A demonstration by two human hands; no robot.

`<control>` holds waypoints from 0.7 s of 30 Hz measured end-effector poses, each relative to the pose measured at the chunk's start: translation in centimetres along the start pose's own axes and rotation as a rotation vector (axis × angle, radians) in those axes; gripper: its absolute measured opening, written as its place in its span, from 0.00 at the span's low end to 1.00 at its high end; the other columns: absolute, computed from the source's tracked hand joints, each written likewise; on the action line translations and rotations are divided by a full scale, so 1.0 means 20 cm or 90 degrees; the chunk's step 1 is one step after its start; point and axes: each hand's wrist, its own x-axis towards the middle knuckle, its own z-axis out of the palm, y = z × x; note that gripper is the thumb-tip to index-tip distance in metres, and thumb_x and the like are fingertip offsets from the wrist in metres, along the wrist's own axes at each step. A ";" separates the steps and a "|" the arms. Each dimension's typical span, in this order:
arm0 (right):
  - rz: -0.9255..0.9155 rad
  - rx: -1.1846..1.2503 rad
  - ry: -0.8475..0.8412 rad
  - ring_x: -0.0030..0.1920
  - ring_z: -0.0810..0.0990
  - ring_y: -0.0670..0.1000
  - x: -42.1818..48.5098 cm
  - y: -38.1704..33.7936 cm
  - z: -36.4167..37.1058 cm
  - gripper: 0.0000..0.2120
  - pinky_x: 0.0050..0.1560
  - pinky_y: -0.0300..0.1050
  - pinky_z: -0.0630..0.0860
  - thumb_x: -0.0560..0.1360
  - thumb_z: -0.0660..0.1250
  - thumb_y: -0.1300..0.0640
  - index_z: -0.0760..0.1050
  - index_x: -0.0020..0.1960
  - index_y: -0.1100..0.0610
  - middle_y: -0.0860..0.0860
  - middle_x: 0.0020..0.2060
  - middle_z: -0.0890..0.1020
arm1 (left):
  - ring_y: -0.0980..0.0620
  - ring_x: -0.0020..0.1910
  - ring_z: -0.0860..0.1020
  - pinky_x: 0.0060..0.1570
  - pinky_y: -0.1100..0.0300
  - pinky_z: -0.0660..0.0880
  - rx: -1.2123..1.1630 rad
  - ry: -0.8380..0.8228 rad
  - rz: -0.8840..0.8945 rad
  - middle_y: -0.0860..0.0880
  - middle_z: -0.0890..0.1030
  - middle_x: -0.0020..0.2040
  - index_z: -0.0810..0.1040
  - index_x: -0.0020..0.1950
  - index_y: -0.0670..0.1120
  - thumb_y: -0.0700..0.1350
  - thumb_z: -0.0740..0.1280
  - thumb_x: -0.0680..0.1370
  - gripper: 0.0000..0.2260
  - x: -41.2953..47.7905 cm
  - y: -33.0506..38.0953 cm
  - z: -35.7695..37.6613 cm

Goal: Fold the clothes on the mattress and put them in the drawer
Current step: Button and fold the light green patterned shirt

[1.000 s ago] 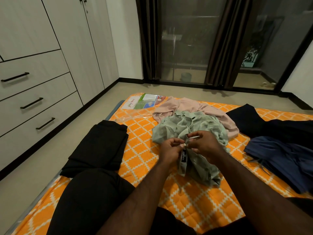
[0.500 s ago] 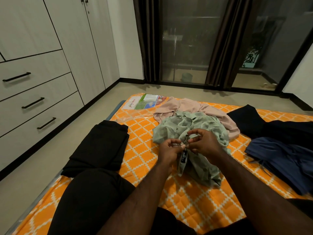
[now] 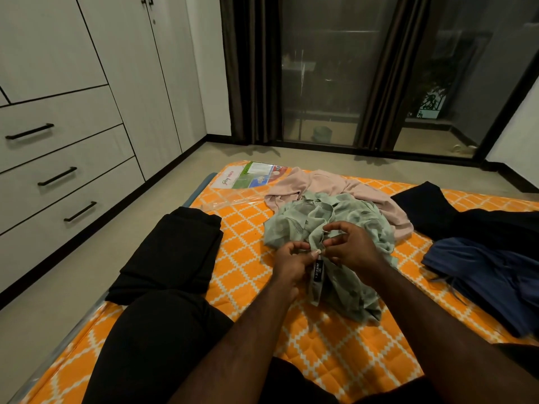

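Observation:
A crumpled pale green shirt [image 3: 344, 223] lies mid-mattress on the orange patterned mattress [image 3: 248, 237]. My left hand [image 3: 290, 260] and my right hand [image 3: 350, 246] both pinch its front edge close together, just above its dark neck label [image 3: 318, 271]. A pink garment [image 3: 329, 185] lies behind it. A folded black garment [image 3: 172, 252] rests at the mattress's left edge. A dark blue garment [image 3: 493, 272] and a black one [image 3: 455, 211] lie to the right. Three closed drawers [image 3: 67, 176] with black handles stand at the left.
My black-clad knee [image 3: 157, 333] is in the lower left. A printed plastic packet [image 3: 250, 174] lies at the mattress's far corner. Bare floor [image 3: 73, 272] runs between mattress and wardrobe. Dark curtains [image 3: 248, 68] and glass doors [image 3: 320, 68] stand at the back.
Both hands have shifted slightly along the green shirt's edge, the right hand's fingers lifting and spreading a little. The other clothes have not moved.

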 end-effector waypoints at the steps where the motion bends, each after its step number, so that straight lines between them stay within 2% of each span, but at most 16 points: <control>1: -0.001 -0.001 -0.001 0.39 0.83 0.56 0.00 0.00 0.00 0.24 0.42 0.55 0.82 0.68 0.74 0.77 0.80 0.58 0.55 0.61 0.43 0.83 | 0.50 0.40 0.84 0.33 0.60 0.78 -0.002 -0.002 0.001 0.44 0.85 0.46 0.79 0.54 0.43 0.35 0.75 0.75 0.11 0.00 0.00 0.00; 8: -0.002 0.009 -0.024 0.39 0.83 0.56 -0.01 -0.01 0.00 0.22 0.35 0.47 0.80 0.69 0.75 0.75 0.80 0.57 0.56 0.61 0.43 0.83 | 0.51 0.39 0.83 0.31 0.61 0.76 0.017 0.003 0.001 0.45 0.85 0.46 0.80 0.55 0.42 0.38 0.77 0.74 0.12 0.01 0.00 0.00; 13: 0.001 0.015 -0.044 0.42 0.83 0.57 0.00 0.00 -0.02 0.23 0.43 0.53 0.81 0.69 0.74 0.77 0.80 0.59 0.56 0.61 0.43 0.82 | 0.49 0.43 0.82 0.41 0.57 0.77 0.021 -0.048 -0.076 0.47 0.85 0.46 0.83 0.56 0.44 0.43 0.76 0.75 0.11 0.01 0.00 -0.01; 16: 0.001 0.001 -0.049 0.41 0.82 0.57 -0.01 0.00 -0.02 0.23 0.40 0.51 0.80 0.69 0.73 0.77 0.80 0.58 0.56 0.60 0.43 0.82 | 0.47 0.46 0.82 0.44 0.54 0.77 0.021 -0.048 -0.092 0.44 0.86 0.49 0.83 0.57 0.42 0.42 0.76 0.74 0.12 0.01 -0.01 -0.01; 18: 0.001 -0.004 -0.046 0.39 0.82 0.56 -0.01 -0.01 -0.02 0.23 0.35 0.47 0.79 0.70 0.73 0.77 0.80 0.58 0.56 0.60 0.42 0.82 | 0.47 0.45 0.83 0.42 0.55 0.78 0.022 -0.036 -0.083 0.43 0.86 0.51 0.83 0.57 0.41 0.41 0.76 0.75 0.12 0.01 -0.01 -0.01; 21: -0.004 -0.024 -0.028 0.39 0.83 0.56 -0.01 -0.01 -0.01 0.21 0.35 0.46 0.80 0.69 0.74 0.76 0.80 0.57 0.57 0.60 0.42 0.83 | 0.49 0.42 0.83 0.37 0.58 0.78 0.048 -0.026 -0.055 0.45 0.86 0.46 0.83 0.54 0.40 0.41 0.74 0.77 0.07 0.03 -0.02 0.00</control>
